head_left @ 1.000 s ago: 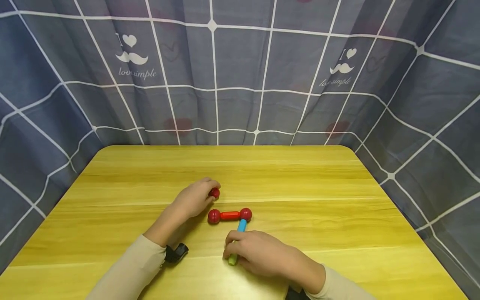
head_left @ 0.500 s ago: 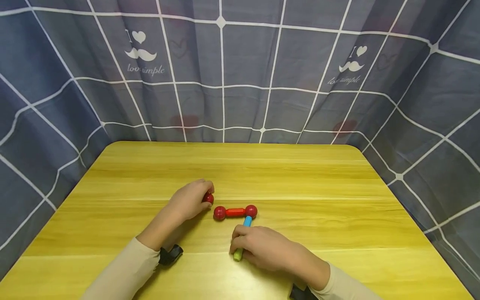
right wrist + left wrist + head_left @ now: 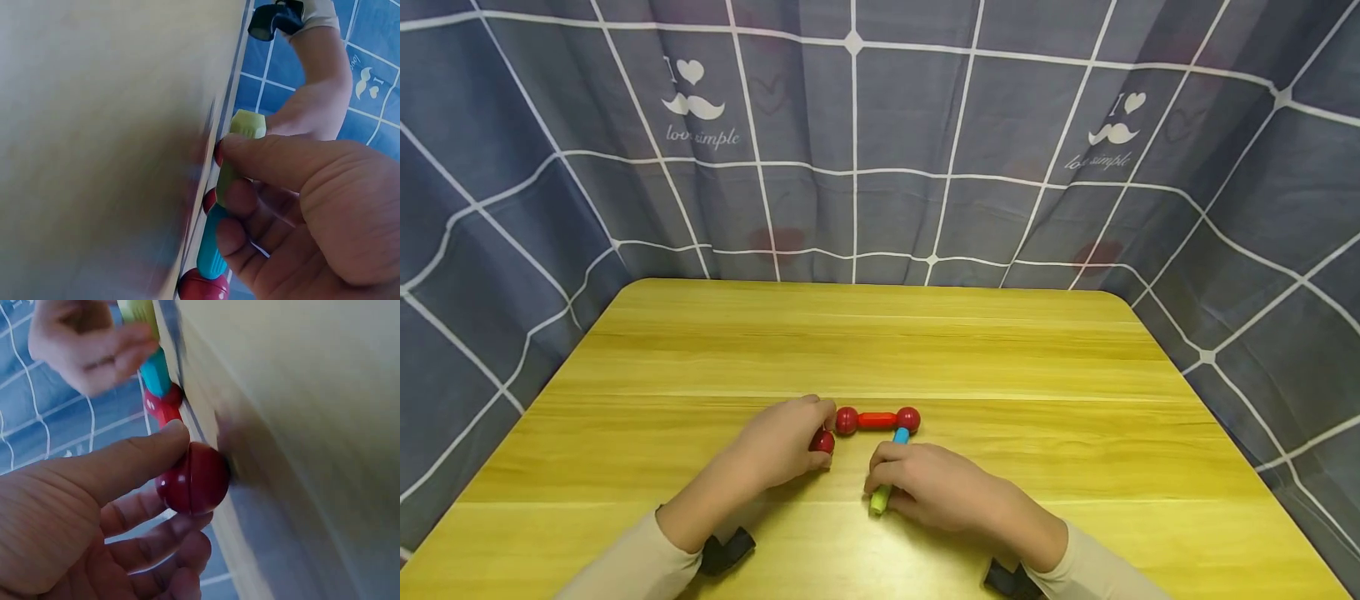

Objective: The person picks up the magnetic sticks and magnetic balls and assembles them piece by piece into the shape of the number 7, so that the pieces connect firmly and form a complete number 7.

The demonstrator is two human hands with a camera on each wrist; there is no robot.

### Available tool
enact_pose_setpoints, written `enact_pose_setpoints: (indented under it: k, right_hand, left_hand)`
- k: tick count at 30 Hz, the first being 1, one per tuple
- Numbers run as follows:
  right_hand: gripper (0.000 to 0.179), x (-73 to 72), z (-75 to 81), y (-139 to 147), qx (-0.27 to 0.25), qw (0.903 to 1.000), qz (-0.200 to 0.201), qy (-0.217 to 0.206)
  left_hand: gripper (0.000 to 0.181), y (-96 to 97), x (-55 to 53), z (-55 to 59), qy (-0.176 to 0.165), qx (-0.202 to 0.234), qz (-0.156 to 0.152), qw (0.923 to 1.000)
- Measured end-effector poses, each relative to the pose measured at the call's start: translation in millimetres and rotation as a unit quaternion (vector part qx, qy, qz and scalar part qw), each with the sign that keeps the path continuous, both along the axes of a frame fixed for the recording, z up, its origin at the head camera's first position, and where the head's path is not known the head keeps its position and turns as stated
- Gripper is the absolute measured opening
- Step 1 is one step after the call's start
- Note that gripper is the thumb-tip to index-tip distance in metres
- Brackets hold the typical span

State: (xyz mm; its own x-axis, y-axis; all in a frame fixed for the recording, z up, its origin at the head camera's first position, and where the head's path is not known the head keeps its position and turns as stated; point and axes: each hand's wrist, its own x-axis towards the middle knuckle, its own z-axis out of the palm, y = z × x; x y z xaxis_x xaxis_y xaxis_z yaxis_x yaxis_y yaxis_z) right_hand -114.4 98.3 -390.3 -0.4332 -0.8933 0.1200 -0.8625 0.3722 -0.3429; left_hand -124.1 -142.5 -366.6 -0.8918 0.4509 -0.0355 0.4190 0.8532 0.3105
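Note:
My left hand [image 3: 782,442] pinches a loose red ball [image 3: 194,478] between thumb and fingers, just above the table. In the head view this ball is close to the left end of a red rod [image 3: 877,421], which joins a left red ball [image 3: 847,420] and a right red ball [image 3: 908,419]. From the right ball a blue rod [image 3: 212,244] runs toward the front of the table, in line with a yellow-green rod [image 3: 880,500]. My right hand [image 3: 943,487] pinches the yellow-green rod and covers where the two rods meet in the head view.
The yellow wood-grain table [image 3: 1000,350] spreads around both hands. A dark checked curtain [image 3: 895,142] with white lines rises behind it and on both sides. Black straps with camera mounts [image 3: 727,552] sit at the wrists.
My left hand has carried the loose ball from beyond the red rod back toward the front, beside its left end. The right hand keeps its grip; the whole head view has shifted slightly.

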Motion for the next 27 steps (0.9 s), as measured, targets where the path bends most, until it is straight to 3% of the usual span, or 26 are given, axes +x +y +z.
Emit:
enact_pose_setpoints:
  k: [9, 14, 27]
  right_hand:
    - [0.014, -3.2, -1.8, 1.1, -0.019, 0.9998, 0.010, -0.003]
    - [0.015, -4.2, -1.5, 2.6, -0.023, 0.9996, 0.011, -0.011]
    - [0.015, -6.2, -2.8, 4.3, -0.023, 0.9997, 0.004, -0.006]
  left_hand:
    - [0.036, 14.7, 16.5, 1.3, -0.036, 0.025, -0.067, 0.9968]
    - [0.036, 21.8, 25.9, 2.7, -0.052, 0.038, -0.090, 0.9939]
    - [0.038, 31.6, 38.1, 3.0, -0.071, 0.049, -0.101, 0.9912]
